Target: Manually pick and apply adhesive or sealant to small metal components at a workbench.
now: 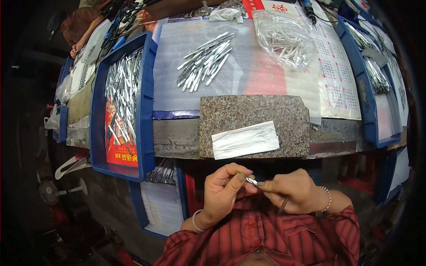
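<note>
Close to my chest, in front of the bench edge, my two hands meet. My left hand (225,188) pinches a small shiny metal piece (251,181) between thumb and fingers. Closed around a thin dark tool (282,204), my right hand (296,189) touches the other side of that piece; the fingers hide most of the tool, so its kind is unclear. Just beyond them lies a speckled granite slab (253,108) with a folded white paper (245,140) on it. A pile of slim silvery metal pieces (206,61) rests farther back on a foam sheet (171,66).
At left, a blue bin (147,111) holds many similar metal pieces. A clear plastic bag (286,40) of pale sticks sits at the back right, beside a printed calendar sheet (333,66). Another blue bin (370,102) stands far right. A person (82,26) works at the back left.
</note>
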